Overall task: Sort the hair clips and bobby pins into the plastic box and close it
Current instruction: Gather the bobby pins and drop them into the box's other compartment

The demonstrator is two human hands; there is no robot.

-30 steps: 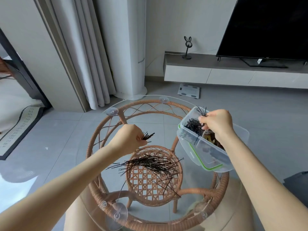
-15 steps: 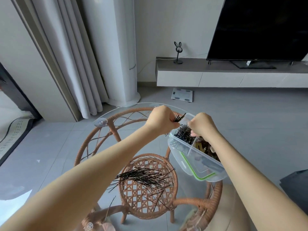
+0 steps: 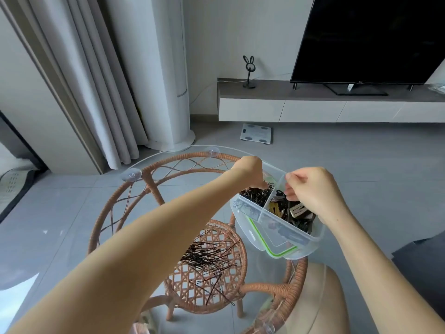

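Note:
A clear plastic box (image 3: 310, 239) with a divider sits at the right of the round glass table (image 3: 154, 156). Its left compartment holds black bobby pins (image 3: 255, 195); the right one holds hair clips (image 3: 299, 212). A green-sealed lid (image 3: 277, 251) lies under the box. My left hand (image 3: 249, 173) reaches into the pin compartment, fingers closed on a small bunch of bobby pins. Over the clip compartment, my right hand (image 3: 313, 189) pinches one thin black pin (image 3: 286, 206) that hangs down. A loose pile of bobby pins (image 3: 207, 255) lies on the glass nearer to me.
The glass rests on a rattan frame (image 3: 101, 220) with suction cups. On the floor beyond are a bathroom scale (image 3: 256, 136), a white tower unit (image 3: 159, 68) and curtains (image 3: 79, 75). A TV (image 3: 370, 37) stands on a low cabinet (image 3: 337, 107). A beige seat (image 3: 320, 302) is at bottom right.
My left hand carried its bunch of pins from above the pile over into the box's left compartment. My right hand shifted right to the clip compartment, lifting a single pin.

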